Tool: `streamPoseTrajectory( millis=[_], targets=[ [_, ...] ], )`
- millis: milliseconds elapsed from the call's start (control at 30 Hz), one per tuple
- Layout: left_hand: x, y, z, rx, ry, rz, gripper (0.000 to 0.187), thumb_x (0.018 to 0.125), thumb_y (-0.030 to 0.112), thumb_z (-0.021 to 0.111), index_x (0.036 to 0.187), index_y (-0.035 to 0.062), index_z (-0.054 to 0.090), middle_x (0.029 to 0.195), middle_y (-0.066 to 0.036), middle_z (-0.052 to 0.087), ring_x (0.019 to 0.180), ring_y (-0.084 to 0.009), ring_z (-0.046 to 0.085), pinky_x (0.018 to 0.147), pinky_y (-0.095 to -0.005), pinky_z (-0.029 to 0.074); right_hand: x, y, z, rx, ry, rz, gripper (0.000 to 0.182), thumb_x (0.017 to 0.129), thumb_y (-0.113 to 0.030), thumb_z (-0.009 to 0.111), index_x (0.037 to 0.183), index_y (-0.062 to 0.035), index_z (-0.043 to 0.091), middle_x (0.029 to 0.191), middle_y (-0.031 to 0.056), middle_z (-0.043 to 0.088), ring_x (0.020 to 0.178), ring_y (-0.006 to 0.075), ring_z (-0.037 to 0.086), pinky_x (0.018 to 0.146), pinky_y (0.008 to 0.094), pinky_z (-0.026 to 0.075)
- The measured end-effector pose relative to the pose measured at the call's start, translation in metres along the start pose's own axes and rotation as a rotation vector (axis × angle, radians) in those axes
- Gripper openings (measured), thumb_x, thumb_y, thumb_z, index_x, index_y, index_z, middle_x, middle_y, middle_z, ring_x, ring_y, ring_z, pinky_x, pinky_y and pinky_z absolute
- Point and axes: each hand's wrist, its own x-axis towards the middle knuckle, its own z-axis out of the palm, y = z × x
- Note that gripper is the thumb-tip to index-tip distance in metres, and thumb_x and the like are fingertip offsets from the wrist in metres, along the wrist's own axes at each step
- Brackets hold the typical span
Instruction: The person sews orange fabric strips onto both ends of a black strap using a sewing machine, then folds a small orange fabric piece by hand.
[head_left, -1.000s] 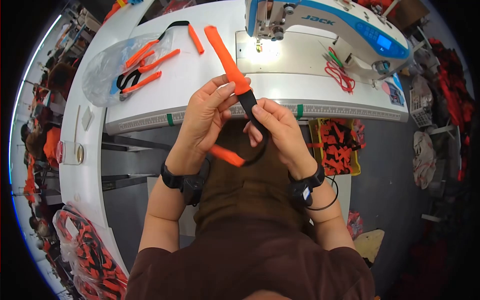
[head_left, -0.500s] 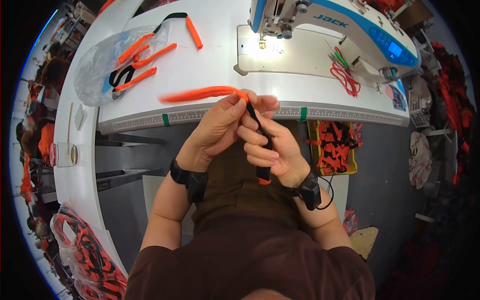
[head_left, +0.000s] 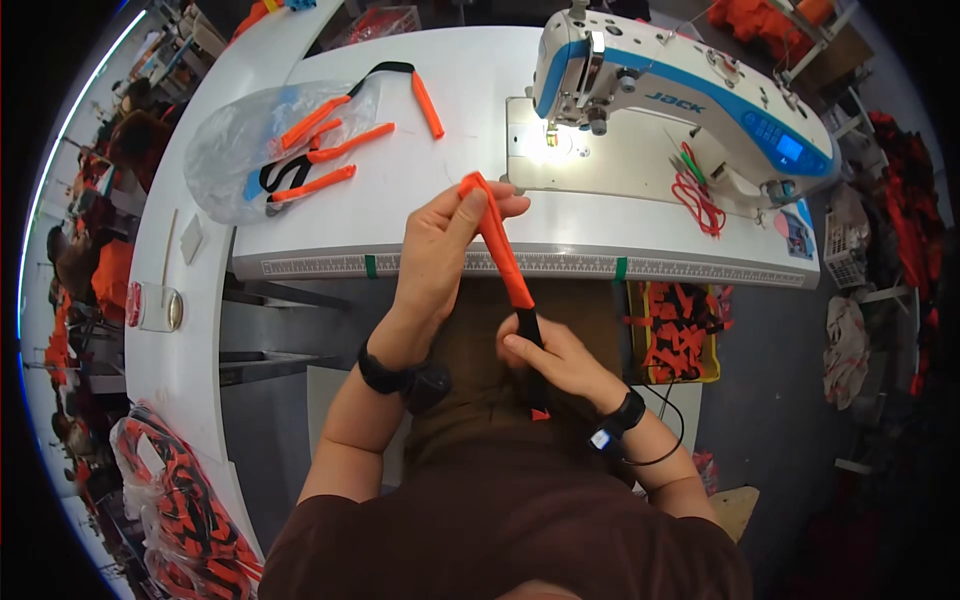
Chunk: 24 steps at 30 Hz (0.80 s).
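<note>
An orange and black strap (head_left: 505,262) hangs on a slant in front of the table edge. My left hand (head_left: 440,240) pinches its orange upper end, where the orange part folds over between thumb and fingers. Lower down, my right hand (head_left: 560,355) is closed round the black part, its fingers slightly blurred. A small orange tip shows at the strap's bottom end, below my right hand. More orange and black straps (head_left: 345,145) lie on a clear plastic bag at the table's left.
The sewing machine (head_left: 680,85) stands at the table's right with its lamp lit. Red-handled scissors (head_left: 697,200) rest on its bed. A yellow bin (head_left: 708,368) of orange and black pieces sits below the table; a stuffed plastic bag (head_left: 185,490) is at lower left.
My right hand has moved down along the strap to the black part. The orange part, which stuck out leftward, now runs down between my hands. The whole view has shifted slightly.
</note>
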Motion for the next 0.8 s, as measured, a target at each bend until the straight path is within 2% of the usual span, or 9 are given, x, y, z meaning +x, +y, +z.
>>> streamPoseTrajectory(
  millis=[67,100,133,233,300,433,500,700,800],
  targets=[
    [-0.005,-0.008,0.0,0.13,-0.011,0.094,0.038,0.114,0.029,0.062,0.133,-0.0029,0.072,0.106,-0.011,0.079,0.104,-0.0151,0.074,0.095,-0.0297,0.057,0.007,-0.021,-0.003,-0.878,0.514,-0.685,0.024,0.104,-0.023,0.074,0.115,-0.0031,0.066,0.095,0.0062,0.07,0.081,0.0167,0.067,0.073,0.0299,0.052],
    [-0.009,-0.013,0.002,0.262,-0.018,0.188,0.034,0.113,0.025,0.064,0.134,-0.0017,0.072,0.107,-0.008,0.078,0.102,-0.0124,0.073,0.093,-0.0273,0.056,0.001,-0.037,-0.006,-0.722,0.541,-0.529,0.032,0.095,-0.013,0.081,0.122,-0.0018,0.068,0.104,0.0094,0.071,0.094,0.0225,0.07,0.08,0.0337,0.055],
    [-0.014,-0.014,0.005,0.258,-0.034,0.175,0.034,0.113,0.025,0.064,0.134,-0.0017,0.072,0.107,-0.008,0.078,0.102,-0.0124,0.073,0.093,-0.0273,0.056,-0.002,-0.054,-0.003,-0.657,0.66,-0.476,0.022,0.096,-0.007,0.079,0.115,-0.002,0.07,0.099,0.0082,0.07,0.087,0.0193,0.07,0.077,0.0325,0.055],
    [-0.029,-0.017,0.013,0.172,-0.075,-0.017,0.027,0.11,0.017,0.069,0.131,0.0002,0.072,0.107,-0.004,0.076,0.096,-0.0091,0.071,0.087,-0.0235,0.056,0.001,-0.077,0.002,-0.494,0.741,-0.493,0.015,0.096,-0.003,0.078,0.109,-0.001,0.072,0.095,0.0078,0.07,0.08,0.0146,0.069,0.071,0.0298,0.054],
    [-0.035,-0.021,0.017,0.148,-0.035,0.015,0.021,0.108,0.012,0.071,0.124,-0.001,0.07,0.108,-0.005,0.077,0.095,-0.0091,0.072,0.084,-0.0225,0.057,0.007,-0.088,0.01,-0.295,0.644,-0.452,0.012,0.096,-0.001,0.077,0.106,0.0001,0.072,0.092,0.0071,0.07,0.073,0.0099,0.067,0.065,0.0265,0.052],
    [-0.035,-0.018,0.01,0.111,0.003,-0.053,0.017,0.109,0.013,0.071,0.118,-0.0007,0.067,0.11,-0.008,0.078,0.097,-0.0107,0.074,0.085,-0.0238,0.059,0.021,-0.082,0.007,-0.258,0.703,-0.463,0.011,0.095,0.0,0.077,0.105,0.0005,0.072,0.092,0.0066,0.069,0.072,0.0087,0.067,0.063,0.0251,0.05],
    [-0.035,-0.013,0.006,0.022,0.007,-0.155,0.019,0.109,0.016,0.07,0.118,-0.0004,0.068,0.113,-0.01,0.078,0.1,-0.0127,0.076,0.089,-0.0258,0.061,0.023,-0.085,0.009,-0.437,0.729,-0.566,0.009,0.094,0.0,0.077,0.102,0.0003,0.072,0.091,0.0058,0.068,0.071,0.0099,0.066,0.063,0.0256,0.05],
    [-0.03,-0.011,-0.007,-0.126,-0.057,-0.331,0.021,0.111,0.021,0.068,0.117,0.0003,0.071,0.117,-0.01,0.078,0.105,-0.0138,0.075,0.095,-0.0276,0.061,0.026,-0.088,0.009,-0.521,0.721,-0.542,0.008,0.095,-0.005,0.078,0.1,-0.0011,0.073,0.092,0.0057,0.067,0.07,0.0117,0.064,0.062,0.0262,0.049],
    [-0.031,-0.009,-0.007,-0.014,-0.085,-0.325,0.022,0.111,0.02,0.068,0.118,-0.0001,0.073,0.118,-0.008,0.077,0.108,-0.0126,0.073,0.097,-0.0282,0.059,0.029,-0.083,0.003,-0.43,0.698,-0.452,0.01,0.097,-0.009,0.078,0.1,-0.0002,0.074,0.088,0.0049,0.07,0.07,0.01,0.066,0.062,0.0252,0.049]
  ],
)
